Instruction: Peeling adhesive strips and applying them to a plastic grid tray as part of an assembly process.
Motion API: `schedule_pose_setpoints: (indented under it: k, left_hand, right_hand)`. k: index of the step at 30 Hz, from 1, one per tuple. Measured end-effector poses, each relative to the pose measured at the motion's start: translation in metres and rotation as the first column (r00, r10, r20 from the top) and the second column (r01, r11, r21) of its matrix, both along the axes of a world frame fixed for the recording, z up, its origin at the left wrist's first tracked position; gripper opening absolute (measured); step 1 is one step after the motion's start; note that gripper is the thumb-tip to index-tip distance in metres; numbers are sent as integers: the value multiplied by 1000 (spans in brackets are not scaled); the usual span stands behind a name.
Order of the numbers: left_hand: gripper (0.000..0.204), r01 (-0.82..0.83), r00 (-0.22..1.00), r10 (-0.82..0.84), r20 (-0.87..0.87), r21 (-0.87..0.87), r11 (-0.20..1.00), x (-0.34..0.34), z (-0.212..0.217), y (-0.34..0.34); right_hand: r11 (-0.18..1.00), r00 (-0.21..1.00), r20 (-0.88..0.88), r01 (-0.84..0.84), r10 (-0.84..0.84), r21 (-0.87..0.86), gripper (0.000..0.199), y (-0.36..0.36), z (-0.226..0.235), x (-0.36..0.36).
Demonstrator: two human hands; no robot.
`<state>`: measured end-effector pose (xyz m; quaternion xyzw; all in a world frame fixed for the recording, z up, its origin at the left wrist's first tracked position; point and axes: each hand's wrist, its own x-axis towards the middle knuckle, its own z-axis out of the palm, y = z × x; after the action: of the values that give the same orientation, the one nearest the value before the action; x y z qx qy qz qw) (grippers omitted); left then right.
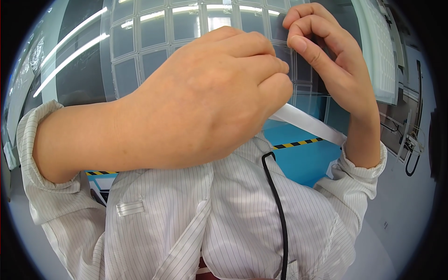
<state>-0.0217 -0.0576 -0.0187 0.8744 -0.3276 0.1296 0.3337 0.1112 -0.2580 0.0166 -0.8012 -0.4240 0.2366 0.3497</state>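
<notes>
My left hand (210, 93) fills the middle of the view, back of the hand up, with its fingers folded into a closed grip. Whatever is between those fingers is hidden. A white strip (310, 123) shows from beneath its lower edge and runs toward my right sleeve; I cannot tell whether the hand holds it. At the upper right my right hand (331, 56) is raised with curled fingers, thumb tip against the index finger in a pinch. Anything in that pinch is too small or hidden to name. Behind both hands lies a clear plastic grid (138, 56) of rectangular compartments.
A blue surface (305, 163) with yellow-black striped tape (298, 143) shows below the grid. White textured panelling (380, 56) stands at the right. Crumpled clear plastic (35, 53) is at the far left. A black cord (279, 210) hangs down my striped smock.
</notes>
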Motion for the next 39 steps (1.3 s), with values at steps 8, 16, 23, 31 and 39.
schedule_pose_setpoints:
  k: [8,16,23,31,39]
  left_hand:
    - [22,18,1000,-18,-12,7,1000,1,1,-1]
    - [17,6,1000,-6,12,-8,1000,2,1,0]
    - [12,-1,1000,4,16,-162,987,2,3,7]
    - [9,-190,960,142,-241,-189,963,1,7,18]
    - [9,-191,915,52,-399,-317,929,-4,13,17]
  right_hand:
    - [984,976,-136,161,-170,-72,10,12,24,-19]
    - [990,936,323,128,-138,51,19,8,-14,-18]
    - [968,991,-54,135,-126,211,24,-11,3,-33]
    - [994,997,-51,61,-57,91,21,-15,11,-56]
    - [981,965,261,-50,-1,186,11,-12,5,-55]
